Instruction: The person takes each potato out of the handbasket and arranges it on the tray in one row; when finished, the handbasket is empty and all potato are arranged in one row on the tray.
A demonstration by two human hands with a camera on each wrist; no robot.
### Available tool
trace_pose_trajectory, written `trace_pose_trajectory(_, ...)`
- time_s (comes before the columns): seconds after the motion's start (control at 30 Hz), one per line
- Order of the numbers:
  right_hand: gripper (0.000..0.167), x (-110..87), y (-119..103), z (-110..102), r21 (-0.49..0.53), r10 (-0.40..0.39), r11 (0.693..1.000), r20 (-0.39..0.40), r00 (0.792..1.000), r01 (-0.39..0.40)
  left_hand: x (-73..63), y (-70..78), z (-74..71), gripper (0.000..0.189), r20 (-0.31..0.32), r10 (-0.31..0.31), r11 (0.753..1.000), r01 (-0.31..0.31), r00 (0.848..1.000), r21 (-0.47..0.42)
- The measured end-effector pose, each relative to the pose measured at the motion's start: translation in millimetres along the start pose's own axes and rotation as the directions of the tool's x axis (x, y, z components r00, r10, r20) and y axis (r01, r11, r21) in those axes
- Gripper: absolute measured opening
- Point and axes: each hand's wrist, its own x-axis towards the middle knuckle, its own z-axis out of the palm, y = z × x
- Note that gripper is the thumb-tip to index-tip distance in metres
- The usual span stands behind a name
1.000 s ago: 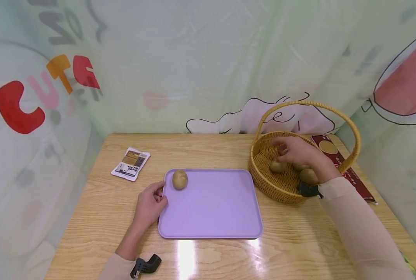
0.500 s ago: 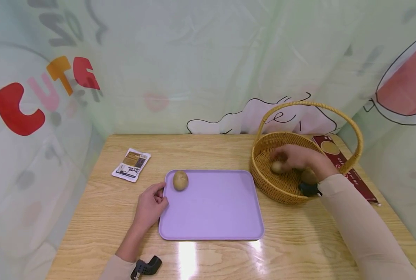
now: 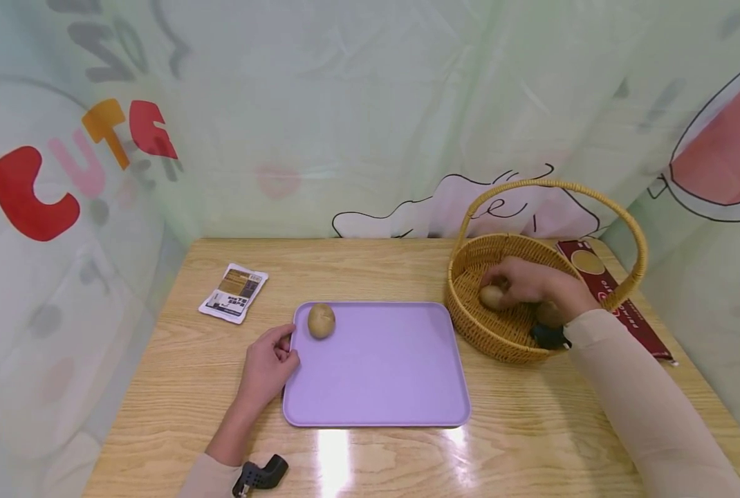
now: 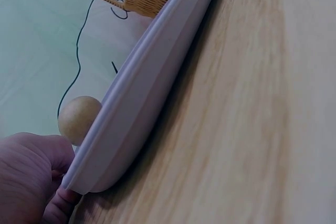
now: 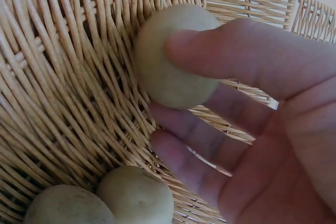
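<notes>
Inside the wicker basket my right hand holds a potato, with the thumb pressed on its near side and the fingers curled behind it. Two more potatoes lie lower in the basket in the right wrist view. My left hand pinches the left rim of a lilac tray; in the left wrist view the thumb side is above the rim and fingertips show beneath. One potato rests in the tray's far left corner, just beyond the left hand.
A white and brown packet lies at the back left of the wooden table. Right of the basket is a dark red package. The basket's tall handle arches over the right arm. Printed curtains hang around the table.
The right hand has lowered into the basket and its fingers have closed around a potato. The left hand keeps its place at the tray rim.
</notes>
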Motion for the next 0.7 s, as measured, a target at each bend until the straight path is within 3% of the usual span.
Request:
trace_pose_trajectory(0.13,0.039,-2.9,-5,-3,-0.025,0.038,0.999,-0.045,0.998,-0.039,0.4,-1.6,0.6,0.045,0.006,0.002,1.0,-0.002,1.0,0.002)
trace_pose_trajectory(0.4,0.042,-4.7,-15,-12,-0.054,-0.011,0.999,-0.148,0.989,0.003,0.0,0.8,0.0,0.043,0.004,0.005,1.0,-0.005,1.0,-0.005)
trace_pose_trajectory(0.7,0.039,-10.1,-36,-19,-0.105,-0.059,0.994,-0.264,0.963,0.032,-1.0,2.3,-1.3,0.043,0.007,0.005,1.0,-0.005,1.0,-0.002)
